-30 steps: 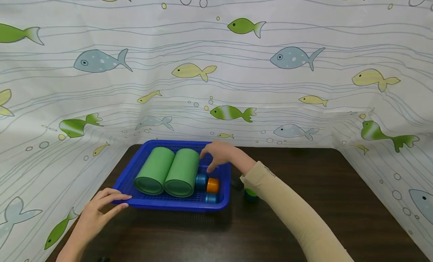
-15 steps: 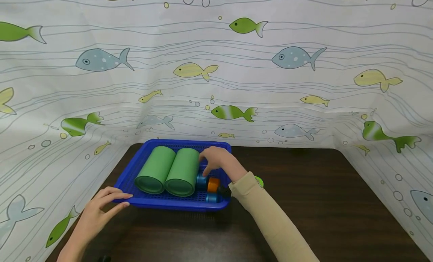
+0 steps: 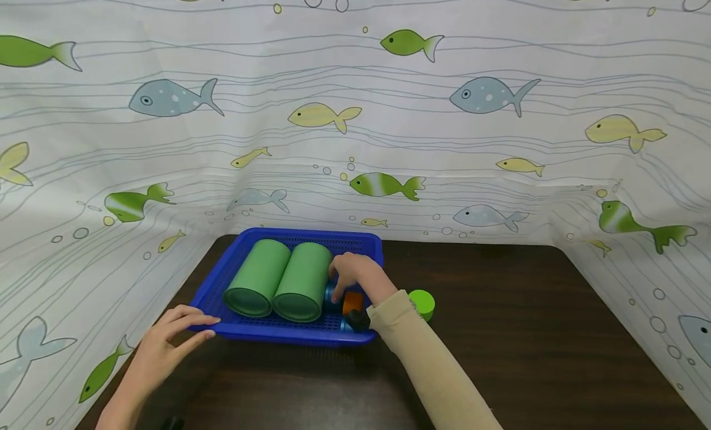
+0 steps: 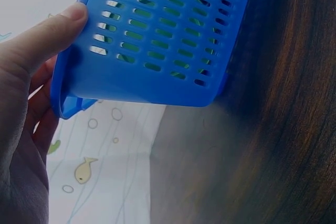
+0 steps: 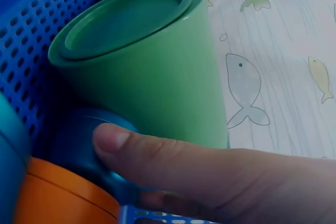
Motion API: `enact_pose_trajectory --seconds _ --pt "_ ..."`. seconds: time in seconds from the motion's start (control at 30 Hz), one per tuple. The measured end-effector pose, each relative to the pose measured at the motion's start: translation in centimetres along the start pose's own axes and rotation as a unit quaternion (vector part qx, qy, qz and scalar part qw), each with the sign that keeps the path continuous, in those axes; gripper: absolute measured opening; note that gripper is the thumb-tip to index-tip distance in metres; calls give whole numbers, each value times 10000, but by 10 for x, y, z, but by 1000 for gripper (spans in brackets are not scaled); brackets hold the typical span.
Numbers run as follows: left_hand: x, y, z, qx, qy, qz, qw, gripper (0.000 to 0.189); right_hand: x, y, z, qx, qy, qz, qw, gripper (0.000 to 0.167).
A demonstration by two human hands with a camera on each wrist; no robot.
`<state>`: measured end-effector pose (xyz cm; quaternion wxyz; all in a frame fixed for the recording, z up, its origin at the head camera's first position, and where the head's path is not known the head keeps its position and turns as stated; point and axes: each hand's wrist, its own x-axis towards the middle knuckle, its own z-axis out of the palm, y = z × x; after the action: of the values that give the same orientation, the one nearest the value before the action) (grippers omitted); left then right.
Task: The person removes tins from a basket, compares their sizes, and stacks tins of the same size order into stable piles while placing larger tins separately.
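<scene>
My left hand (image 3: 161, 347) grips the front left corner of a blue perforated plastic basket (image 3: 278, 335). In the left wrist view its thumb lies on the outer side of the rim, with fingers behind. Inside the basket my right hand (image 3: 358, 276) holds a small blue cylindrical container (image 5: 73, 142), thumb on its side; the other fingers are mostly hidden. Two large pale green canisters (image 3: 260, 274) lie side by side to the left of that hand. Beside the held container are an orange cylinder (image 3: 352, 301) and another blue container (image 5: 9, 140).
A lime-green round-topped object (image 3: 423, 304) stands on the dark wooden table (image 3: 516, 331), right of the basket and partly behind the sleeve. Fish-printed white sheeting (image 3: 400, 121) encloses the table at the back and sides. Part of the black wrist camera (image 3: 358, 319) shows near the right cuff.
My right hand has lowered from above the basket's right side onto the blue container. More of the lime-green object shows past the sleeve. The left hand keeps its place on the basket.
</scene>
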<state>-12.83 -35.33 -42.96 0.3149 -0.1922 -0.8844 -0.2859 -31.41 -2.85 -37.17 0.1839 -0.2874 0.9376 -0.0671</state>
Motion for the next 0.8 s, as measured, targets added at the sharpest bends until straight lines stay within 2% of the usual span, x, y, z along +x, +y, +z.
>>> enact_pose_trajectory --seconds 0.13,0.33,0.53,0.8 --pt "0 0 0 -4 -18 -32 10000 41 4 2 6 199 -170 57 9996 64" --pt "0 0 0 -16 -12 0 10000 40 10 7 11 455 -442 -125 9979 68" --pt "1 1 1 -67 20 80 9999 40 9 11 11 656 -476 -268 9964 63" --pt "1 1 0 -73 44 79 9999 40 4 12 2 659 -505 -468 9954 60"
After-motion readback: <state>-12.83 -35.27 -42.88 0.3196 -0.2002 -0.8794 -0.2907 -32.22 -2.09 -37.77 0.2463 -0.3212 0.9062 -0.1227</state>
